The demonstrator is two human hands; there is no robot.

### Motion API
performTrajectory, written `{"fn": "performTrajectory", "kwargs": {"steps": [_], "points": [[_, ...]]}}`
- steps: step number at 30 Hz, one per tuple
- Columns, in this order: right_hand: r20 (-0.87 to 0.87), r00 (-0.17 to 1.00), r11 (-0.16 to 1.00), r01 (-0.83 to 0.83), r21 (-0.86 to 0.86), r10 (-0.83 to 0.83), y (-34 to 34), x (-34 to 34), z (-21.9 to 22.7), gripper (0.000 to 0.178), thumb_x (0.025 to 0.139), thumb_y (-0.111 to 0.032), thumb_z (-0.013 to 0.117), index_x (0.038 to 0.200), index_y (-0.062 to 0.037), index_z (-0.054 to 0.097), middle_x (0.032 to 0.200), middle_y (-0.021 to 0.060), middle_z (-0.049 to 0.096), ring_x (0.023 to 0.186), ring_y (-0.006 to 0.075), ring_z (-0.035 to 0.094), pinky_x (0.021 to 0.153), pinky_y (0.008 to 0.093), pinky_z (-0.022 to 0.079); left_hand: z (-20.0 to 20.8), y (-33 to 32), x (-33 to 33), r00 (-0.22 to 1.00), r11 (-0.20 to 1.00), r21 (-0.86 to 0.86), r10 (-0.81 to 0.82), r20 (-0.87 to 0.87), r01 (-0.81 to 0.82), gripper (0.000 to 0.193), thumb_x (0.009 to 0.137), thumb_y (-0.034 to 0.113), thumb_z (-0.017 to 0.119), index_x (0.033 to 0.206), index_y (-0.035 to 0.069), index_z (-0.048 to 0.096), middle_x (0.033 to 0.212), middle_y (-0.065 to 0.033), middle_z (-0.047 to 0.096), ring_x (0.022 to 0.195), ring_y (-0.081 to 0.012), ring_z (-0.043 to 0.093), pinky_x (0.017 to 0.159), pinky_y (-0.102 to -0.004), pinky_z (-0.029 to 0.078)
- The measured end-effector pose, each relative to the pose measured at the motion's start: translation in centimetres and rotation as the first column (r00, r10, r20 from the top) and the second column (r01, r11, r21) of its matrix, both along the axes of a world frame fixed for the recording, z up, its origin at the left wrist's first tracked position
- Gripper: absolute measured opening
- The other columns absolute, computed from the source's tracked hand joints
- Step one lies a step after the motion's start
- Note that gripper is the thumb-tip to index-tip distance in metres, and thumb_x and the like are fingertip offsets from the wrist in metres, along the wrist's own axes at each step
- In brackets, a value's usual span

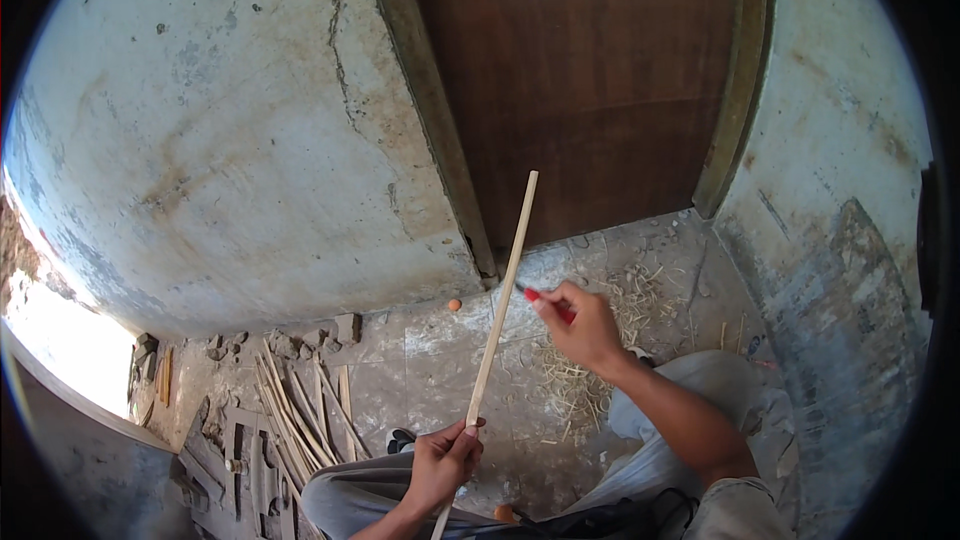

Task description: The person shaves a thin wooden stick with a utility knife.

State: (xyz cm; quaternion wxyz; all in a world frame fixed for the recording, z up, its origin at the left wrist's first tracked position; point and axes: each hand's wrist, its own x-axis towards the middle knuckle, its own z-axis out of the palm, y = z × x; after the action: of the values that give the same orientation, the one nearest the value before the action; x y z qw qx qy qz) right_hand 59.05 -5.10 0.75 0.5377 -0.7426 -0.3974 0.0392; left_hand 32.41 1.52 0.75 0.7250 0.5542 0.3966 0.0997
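A long, pale strip of bamboo or wood [507, 285] slants up and away from my lap. My left hand [443, 460] is closed round its lower part, with the thumb on top. In my right hand [583, 326] I grip a red-handled knife [548, 304], fingers wrapped round the handle. The knife's dark blade points left and meets or nearly meets the strip around its middle; whether it touches, I cannot tell.
Curled shavings [590, 380] litter the floor beyond my right knee. A bundle of similar strips [297, 410] lies left of my legs. Stone chunks [347, 327] and a small orange ball-like object [455, 305] lie by the cracked wall [250, 190]. A brown door [580, 70] stands ahead.
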Motion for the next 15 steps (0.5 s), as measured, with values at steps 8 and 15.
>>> {"fn": "performTrajectory", "kwargs": {"steps": [8, 15], "points": [[0.187, 0.953, 0.97, -0.226, -0.088, 0.239, -0.7, -3.4, -0.7, 0.02, 0.089, -0.024, 0.071, 0.086, -0.0047, 0.068, 0.075, 0.0129, 0.069, 0.066, 0.0303, 0.069, 0.056, 0.0379, 0.053, -0.8, -0.2, 0.2, 1.0, 0.999, 0.039, 0.024, -0.002, -0.023, 0.026, 0.103, 0.019, 0.054, 0.119, 0.001, 0.064, 0.07, 0.001, 0.057, 0.05, -0.0036, 0.041, 0.045, -0.0209, 0.031], [0.262, 0.944, 0.979, -0.183, -0.095, 0.202, -0.7, -3.1, -0.5, 0.018, 0.089, -0.023, 0.071, 0.084, -0.0057, 0.068, 0.076, 0.0121, 0.069, 0.066, 0.0316, 0.069, 0.057, 0.039, 0.053, -1.2, -0.6, 0.3, 1.0, 0.994, 0.104, 0.017, 0.011, -0.019, 0.025, 0.102, 0.017, 0.054, 0.116, -0.001, 0.065, 0.068, 0.0008, 0.056, 0.05, -0.0039, 0.043, 0.045, -0.0215, 0.033]]}}
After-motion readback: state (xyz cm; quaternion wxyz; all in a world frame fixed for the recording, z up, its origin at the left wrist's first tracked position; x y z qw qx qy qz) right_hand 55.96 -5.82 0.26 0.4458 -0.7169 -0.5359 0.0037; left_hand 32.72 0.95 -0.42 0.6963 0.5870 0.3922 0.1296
